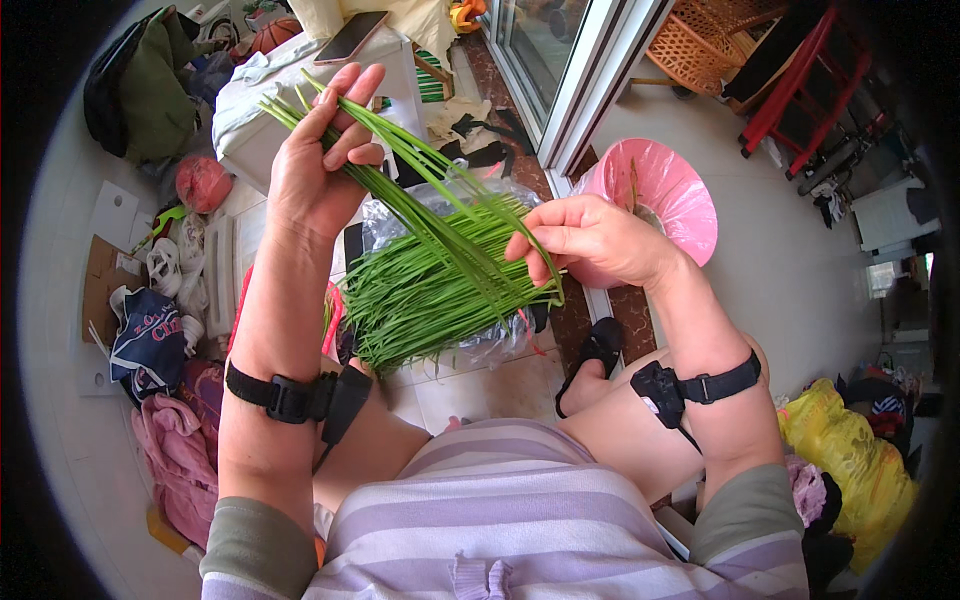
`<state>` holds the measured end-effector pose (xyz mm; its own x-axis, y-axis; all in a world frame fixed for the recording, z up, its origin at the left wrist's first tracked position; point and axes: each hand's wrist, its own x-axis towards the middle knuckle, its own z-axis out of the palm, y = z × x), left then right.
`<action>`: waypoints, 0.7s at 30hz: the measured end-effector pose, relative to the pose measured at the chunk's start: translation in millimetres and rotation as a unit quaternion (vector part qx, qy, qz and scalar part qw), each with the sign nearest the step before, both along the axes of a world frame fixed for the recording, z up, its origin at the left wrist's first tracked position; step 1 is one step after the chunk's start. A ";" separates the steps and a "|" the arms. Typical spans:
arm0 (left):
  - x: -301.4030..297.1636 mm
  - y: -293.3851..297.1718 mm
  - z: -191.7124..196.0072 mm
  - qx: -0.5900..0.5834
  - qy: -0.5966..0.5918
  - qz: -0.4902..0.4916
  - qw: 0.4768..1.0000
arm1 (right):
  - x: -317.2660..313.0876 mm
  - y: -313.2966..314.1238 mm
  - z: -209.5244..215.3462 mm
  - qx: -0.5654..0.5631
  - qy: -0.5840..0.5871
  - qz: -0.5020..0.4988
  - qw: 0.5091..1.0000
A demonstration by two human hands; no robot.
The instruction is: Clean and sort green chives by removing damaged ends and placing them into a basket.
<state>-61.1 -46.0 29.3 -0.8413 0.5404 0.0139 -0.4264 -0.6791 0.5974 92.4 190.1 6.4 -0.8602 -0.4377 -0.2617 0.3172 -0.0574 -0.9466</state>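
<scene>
My left hand (pixel 318 170) is raised at the upper left, its fingers closed round a small bunch of garlic chives (pixel 425 225). Pale stem ends stick out past the fingers, and the long green leaves slope down to the right. Near the leaf tips, my right hand (pixel 605 238) has thumb and fingers pinched on a few blades. Below the bunch, a thick pile of chives (pixel 405 305) lies on clear plastic (pixel 385 225), roughly between my knees. The right hand is above the pile's right end.
Right of the pile stands a pink bin (pixel 665 185) with a clear liner. A glass sliding door (pixel 545 70) is beyond it. A phone (pixel 350 38) lies on a white box-like stand (pixel 385 75). Bags and clothes crowd the left wall; a yellow bag (pixel 850 460) sits at the right.
</scene>
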 end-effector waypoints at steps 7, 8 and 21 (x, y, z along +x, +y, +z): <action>-14.4 -17.7 -8.4 0.060 0.026 -0.028 0.997 | 6.1 4.7 11.0 -0.022 -0.036 -0.029 0.999; -15.1 -17.5 -9.1 0.059 0.026 -0.030 0.997 | 7.1 5.2 12.8 -0.027 -0.041 -0.038 0.998; -17.1 -17.5 -11.4 0.065 0.015 -0.026 0.997 | 12.8 8.2 18.8 0.005 -0.038 -0.035 0.999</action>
